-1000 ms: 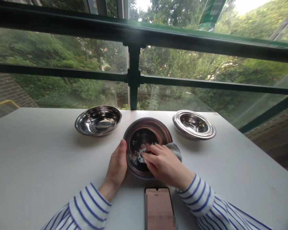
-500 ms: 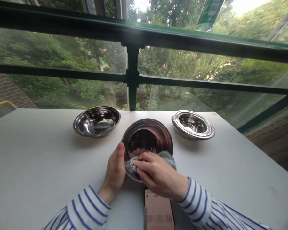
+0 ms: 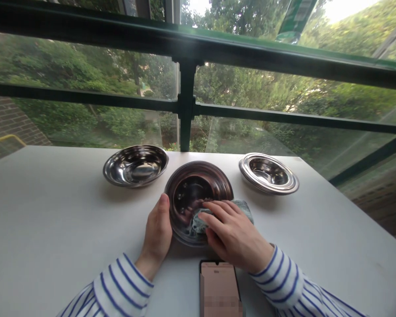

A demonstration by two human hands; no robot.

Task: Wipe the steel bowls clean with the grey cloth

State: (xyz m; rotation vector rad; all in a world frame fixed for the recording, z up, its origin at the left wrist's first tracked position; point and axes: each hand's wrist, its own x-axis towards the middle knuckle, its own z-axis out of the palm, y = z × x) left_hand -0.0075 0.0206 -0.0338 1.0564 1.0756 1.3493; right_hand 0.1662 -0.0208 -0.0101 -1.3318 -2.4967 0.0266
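Observation:
A shiny metal bowl (image 3: 201, 171) is tilted up in front of me, its inside facing me. My left hand (image 3: 157, 229) grips its left rim, thumb on the near side and the other fingers hidden behind. With my right hand (image 3: 232, 231) I press a grey-green cloth (image 3: 199, 221) against the lower inside of the bowl. Part of the cloth sticks out past the bowl's right rim, behind my fingers.
On the white table (image 3: 69, 211), a wide metal bowl (image 3: 140, 169) stands at the back left. Metal bowls, seemingly stacked (image 3: 269, 173), stand at the back right. A phone (image 3: 219, 286) lies near me. Green railing (image 3: 186, 105) and glass border the far edge.
My right hand has slid the cloth to the right along the bowl's lower inside. My left hand keeps its hold on the rim.

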